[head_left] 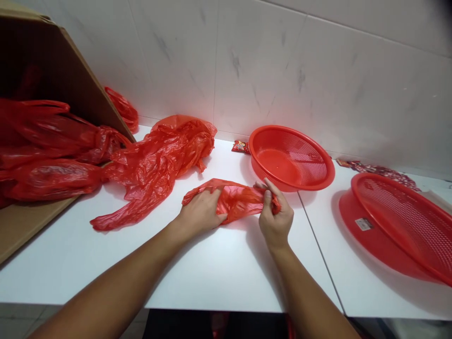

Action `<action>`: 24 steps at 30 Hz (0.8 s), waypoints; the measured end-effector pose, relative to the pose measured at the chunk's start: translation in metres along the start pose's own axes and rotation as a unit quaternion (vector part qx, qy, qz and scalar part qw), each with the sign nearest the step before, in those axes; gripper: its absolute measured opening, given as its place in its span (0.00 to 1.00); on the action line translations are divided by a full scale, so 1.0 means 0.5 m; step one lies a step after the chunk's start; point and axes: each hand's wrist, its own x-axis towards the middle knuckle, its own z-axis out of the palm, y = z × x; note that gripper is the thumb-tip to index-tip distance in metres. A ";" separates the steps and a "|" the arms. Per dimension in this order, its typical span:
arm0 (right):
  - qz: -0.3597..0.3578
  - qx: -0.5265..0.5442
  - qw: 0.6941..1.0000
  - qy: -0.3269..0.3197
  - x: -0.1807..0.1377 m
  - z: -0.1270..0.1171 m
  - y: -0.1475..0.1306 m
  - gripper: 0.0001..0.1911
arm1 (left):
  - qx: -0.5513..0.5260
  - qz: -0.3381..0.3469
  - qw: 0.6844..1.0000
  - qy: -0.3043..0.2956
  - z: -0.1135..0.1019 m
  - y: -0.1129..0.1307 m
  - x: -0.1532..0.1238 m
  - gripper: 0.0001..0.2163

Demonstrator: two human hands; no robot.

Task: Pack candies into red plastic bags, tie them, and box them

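Note:
Between my two hands a thin red plastic bag (pixel 235 202) is stretched out just over the white table. My left hand (pixel 200 211) grips the bag's left end, its thumb and fingers round the film. At the other end, my right hand (pixel 277 214) pinches a bunched part of the bag between thumb and fingers. A larger crumpled red plastic bag (pixel 158 165) lies to the left of my left hand. Beyond my right hand stands a round red plastic basket (pixel 278 165) with perforated sides.
On the left, a cardboard box (pixel 88 80) on its side holds several red bags (pixel 52 174). A second red basket (pixel 374 230) stands at the right, with patterned packaging (pixel 384 173) behind it. A small red packet (pixel 240 147) lies near the tiled wall (pixel 233 61).

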 end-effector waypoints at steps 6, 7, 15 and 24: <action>-0.089 -0.032 0.993 0.071 -0.013 -0.033 -0.020 0.30 | 0.031 0.008 0.999 0.012 0.003 0.009 -0.005 0.42; -0.159 -0.051 0.983 0.078 -0.026 -0.042 -0.032 0.32 | 0.039 0.005 0.999 0.007 0.003 0.010 -0.004 0.41; -0.173 -0.194 0.892 -0.369 -0.057 0.010 -0.057 0.11 | 0.014 0.074 0.995 -0.071 0.008 0.013 -0.008 0.30; 0.120 -0.394 0.866 -0.284 0.027 -0.083 0.076 0.62 | -0.100 0.148 0.980 -0.089 -0.003 0.040 -0.012 0.38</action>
